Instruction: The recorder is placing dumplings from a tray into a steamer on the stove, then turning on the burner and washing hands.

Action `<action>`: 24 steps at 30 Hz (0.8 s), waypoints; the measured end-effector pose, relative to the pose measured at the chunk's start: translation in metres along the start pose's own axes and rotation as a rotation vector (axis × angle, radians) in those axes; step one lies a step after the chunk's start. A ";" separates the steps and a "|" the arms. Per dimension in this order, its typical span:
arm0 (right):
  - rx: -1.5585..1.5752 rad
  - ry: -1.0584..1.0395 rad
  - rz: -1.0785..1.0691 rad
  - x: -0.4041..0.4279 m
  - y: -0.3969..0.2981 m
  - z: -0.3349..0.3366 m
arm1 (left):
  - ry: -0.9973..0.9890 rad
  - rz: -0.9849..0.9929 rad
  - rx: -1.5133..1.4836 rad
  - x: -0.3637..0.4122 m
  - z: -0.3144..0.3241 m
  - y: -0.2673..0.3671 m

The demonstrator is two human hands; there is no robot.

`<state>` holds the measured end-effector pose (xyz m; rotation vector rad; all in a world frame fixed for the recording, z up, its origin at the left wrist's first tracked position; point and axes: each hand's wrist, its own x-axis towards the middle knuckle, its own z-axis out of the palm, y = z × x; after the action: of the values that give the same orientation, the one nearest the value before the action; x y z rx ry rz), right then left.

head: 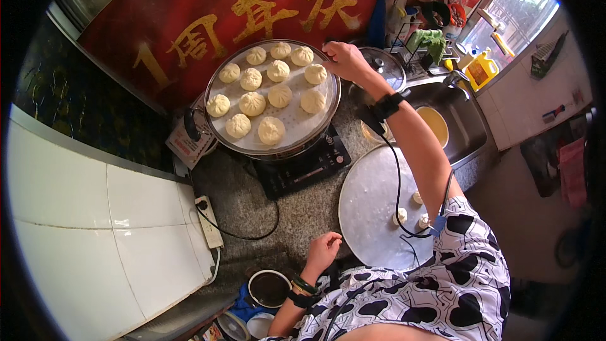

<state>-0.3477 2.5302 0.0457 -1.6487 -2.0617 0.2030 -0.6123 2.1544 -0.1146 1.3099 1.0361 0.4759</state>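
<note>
My right hand (348, 59) is at the right rim of a round metal steamer (337, 99), its fingers bent close to the edge. Whether it grips the handle there is hidden. Pale pleated buns (252, 103) sit apart on a perforated white liner (296, 125) in the steamer. Low over the counter, my left hand (324, 251) has its fingers curled with nothing seen in them. Beside it lies a large round metal tray (369, 199), partly covered by my right arm. Several small dough pieces (400, 216) rest on the tray.
The steamer stands on a black induction cooker (303, 166). A glass lid (386, 68) leans behind my right wrist. At right is a sink (466, 123) holding a yellowish basin (433, 125). A power strip (208, 222) with a cord lies by the tiled wall. A dark-filled pot (270, 289) stands low, near my left forearm.
</note>
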 end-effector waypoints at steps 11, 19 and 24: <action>-0.207 -0.121 -0.044 0.095 -0.038 0.055 | 0.042 -0.046 -0.050 0.008 -0.007 -0.006; -0.202 -0.389 -0.175 0.154 -0.071 0.115 | 0.032 -0.095 -0.112 0.008 -0.014 -0.001; -0.434 -0.583 -0.189 0.169 -0.066 0.133 | 0.042 -0.086 -0.178 0.011 -0.019 -0.008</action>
<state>-0.4917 2.6980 0.0043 -1.7663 -2.8502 0.1978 -0.6244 2.1716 -0.1249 1.0980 1.0556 0.5200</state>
